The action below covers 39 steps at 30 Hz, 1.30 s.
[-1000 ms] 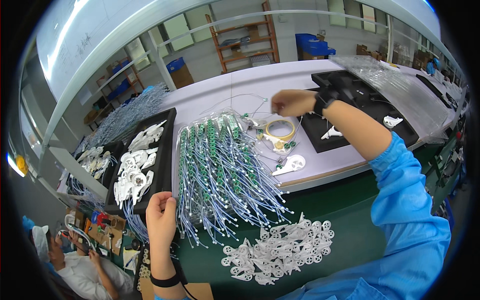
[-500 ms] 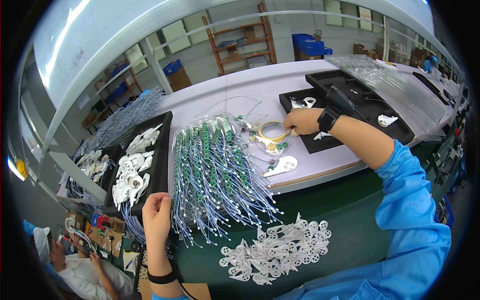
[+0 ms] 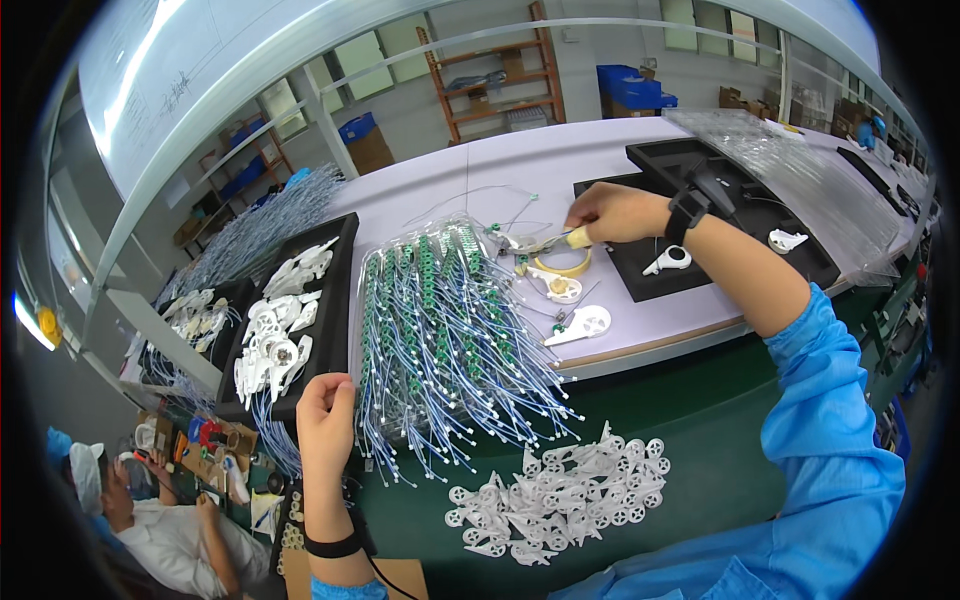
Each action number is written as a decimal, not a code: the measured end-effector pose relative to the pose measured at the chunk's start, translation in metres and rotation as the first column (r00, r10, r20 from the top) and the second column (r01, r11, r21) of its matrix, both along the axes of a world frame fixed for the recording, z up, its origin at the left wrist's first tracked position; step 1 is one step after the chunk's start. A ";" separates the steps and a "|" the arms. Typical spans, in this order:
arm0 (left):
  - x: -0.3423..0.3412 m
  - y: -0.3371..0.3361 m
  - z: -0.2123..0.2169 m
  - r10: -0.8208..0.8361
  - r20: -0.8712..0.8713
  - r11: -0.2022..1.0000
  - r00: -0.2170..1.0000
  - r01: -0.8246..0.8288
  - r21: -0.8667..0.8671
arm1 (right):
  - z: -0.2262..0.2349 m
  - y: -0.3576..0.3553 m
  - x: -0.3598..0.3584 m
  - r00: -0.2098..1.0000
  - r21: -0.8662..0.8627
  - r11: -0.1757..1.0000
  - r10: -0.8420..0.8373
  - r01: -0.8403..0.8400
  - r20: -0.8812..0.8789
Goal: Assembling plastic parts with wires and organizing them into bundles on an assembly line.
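Observation:
My right hand [image 3: 622, 212] is closed on the yellow-wrapped end of a slim metal tool [image 3: 550, 242], whose exact kind is hard to make out. Below the tool lies a yellow tape roll [image 3: 565, 262], with white plastic parts [image 3: 582, 325] and thin wires around it. My left hand [image 3: 328, 408] is closed in a pinch between a black tray of white parts [image 3: 352, 240] and a large bundle of blue-and-white wires with green boards [image 3: 440, 330]. Whatever its fingers may hold is hidden.
Loose white wheel-like parts [image 3: 560, 500] are heaped on the green surface near me. At right, black trays [image 3: 640, 285] hold a few white parts, beside clear plastic sheets [image 3: 790, 160]. A co-worker [image 3: 180, 540] sits at lower left. A metal frame rail [image 3: 560, 25] crosses above the table.
My right hand has lifted away from beside the tape roll and now grips the yellow-wrapped end of the tool. The white part in the black tray shows more. My left hand stays pinched.

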<state>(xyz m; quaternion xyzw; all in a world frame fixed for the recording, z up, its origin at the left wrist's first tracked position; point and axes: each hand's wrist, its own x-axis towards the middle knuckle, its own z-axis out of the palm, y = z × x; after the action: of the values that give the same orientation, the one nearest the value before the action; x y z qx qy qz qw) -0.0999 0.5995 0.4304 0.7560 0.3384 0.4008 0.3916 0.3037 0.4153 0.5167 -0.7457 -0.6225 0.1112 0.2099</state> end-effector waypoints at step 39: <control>0.012 0.004 -0.015 0.079 0.030 0.990 0.996 -0.081 0.113 | -0.059 -0.012 -0.007 0.974 -0.044 0.994 0.107 -0.101 0.202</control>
<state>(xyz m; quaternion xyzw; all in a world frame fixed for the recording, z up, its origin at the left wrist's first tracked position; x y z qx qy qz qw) -0.0882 0.6032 0.4151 0.7578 0.3399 0.4446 0.3355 0.2972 0.4038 0.4579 -0.7230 -0.6769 0.0555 0.1264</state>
